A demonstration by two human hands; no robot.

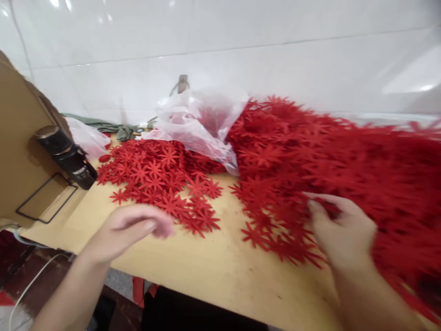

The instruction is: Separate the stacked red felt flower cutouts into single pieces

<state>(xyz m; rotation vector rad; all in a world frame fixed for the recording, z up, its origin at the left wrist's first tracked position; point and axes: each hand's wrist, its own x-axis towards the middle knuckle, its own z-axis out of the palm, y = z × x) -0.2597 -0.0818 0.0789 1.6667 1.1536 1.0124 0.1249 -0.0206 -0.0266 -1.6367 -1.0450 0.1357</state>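
Observation:
My right hand (pixel 341 230) is at the front of a large heap of red flower-shaped cut-outs (pixel 292 156), with thumb and fingers closed on a red flower cut-out (pixel 329 209). Most of that piece is hidden by the fingers. Over the tabletop, in front of a smaller pile of the same red cut-outs (pixel 151 172), hovers my left hand (pixel 132 227). Its fingers are loosely bent, apart from the thumb and slightly blurred, and nothing shows in them.
A clear plastic bag (pixel 203 124) lies between the two heaps. At the left, a black bottle (pixel 69 158) and a thin black wire frame (pixel 46 197) are beside a cardboard box (pixel 20 138). Green cloth (pixel 126 131) lies along the white wall (pixel 120 82). The wooden table (pixel 206 266) has its edge near me.

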